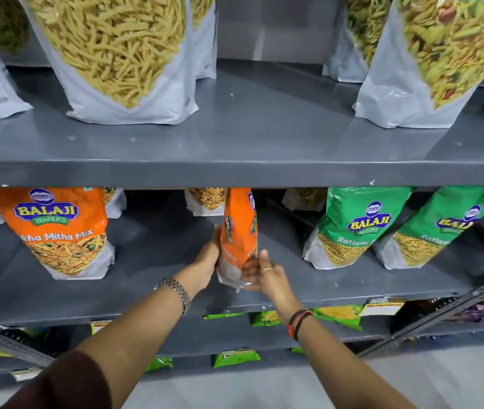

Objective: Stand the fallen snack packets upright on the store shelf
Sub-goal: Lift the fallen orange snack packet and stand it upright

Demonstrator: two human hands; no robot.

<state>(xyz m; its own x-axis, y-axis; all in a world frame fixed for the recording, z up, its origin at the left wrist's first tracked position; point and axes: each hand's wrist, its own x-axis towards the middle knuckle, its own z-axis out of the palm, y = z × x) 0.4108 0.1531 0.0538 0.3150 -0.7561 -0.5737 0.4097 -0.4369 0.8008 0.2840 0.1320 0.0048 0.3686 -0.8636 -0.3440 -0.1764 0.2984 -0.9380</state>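
Gripping one orange packet (239, 231) edge-on, left hand (207, 265) and right hand (260, 273) fingers, another orange (63, 231), two green packets (353, 225).

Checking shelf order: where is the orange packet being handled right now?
In the head view, the orange packet stands edge-on mid-way along the middle shelf, held between both hands, between the orange Balaji packet and green Balaji packets.

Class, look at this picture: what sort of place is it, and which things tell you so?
Most likely a grocery shop: grey metal shelves in tiers, rows of branded snack packets, and price labels on a shelf edge.
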